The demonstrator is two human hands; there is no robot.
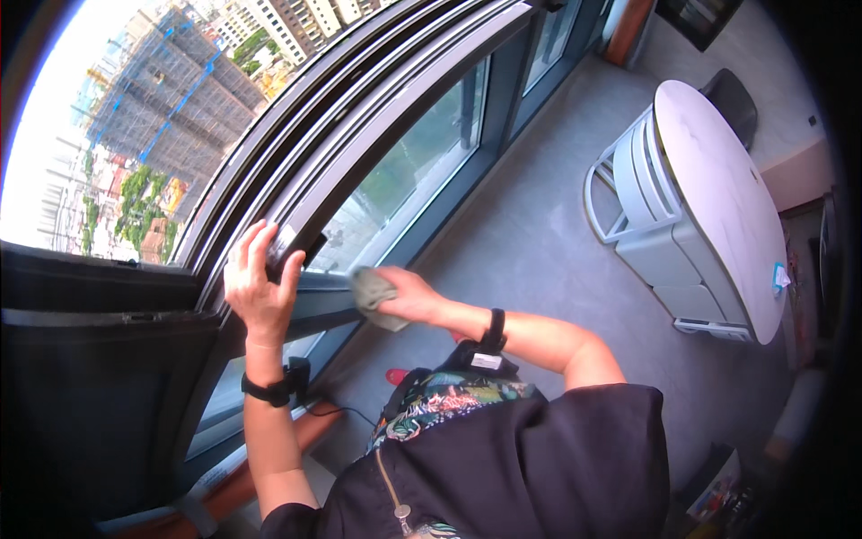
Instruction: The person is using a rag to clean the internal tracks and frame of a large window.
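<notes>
My left hand (259, 290) is at the near end of the dark metal window rail (323, 178), its fingers and thumb spread around the corner. Whether it presses on the rail or only hovers there is hard to tell. A crumpled grey-green cloth (372, 296) is in my right hand (411, 294), low beside the window frame (323, 300) and partly blurred. Behind the rail lies a glass pane (411, 168). Each wrist wears a black band, the left one with a small box.
An oval white table (717, 195) stands at right, with a white-framed chair (633, 178) against it and a dark chair (731, 101) behind. Beyond the open window are a high drop and a scaffolded building (175, 101). A thin cable (343, 409) runs near my feet on the grey floor (512, 202).
</notes>
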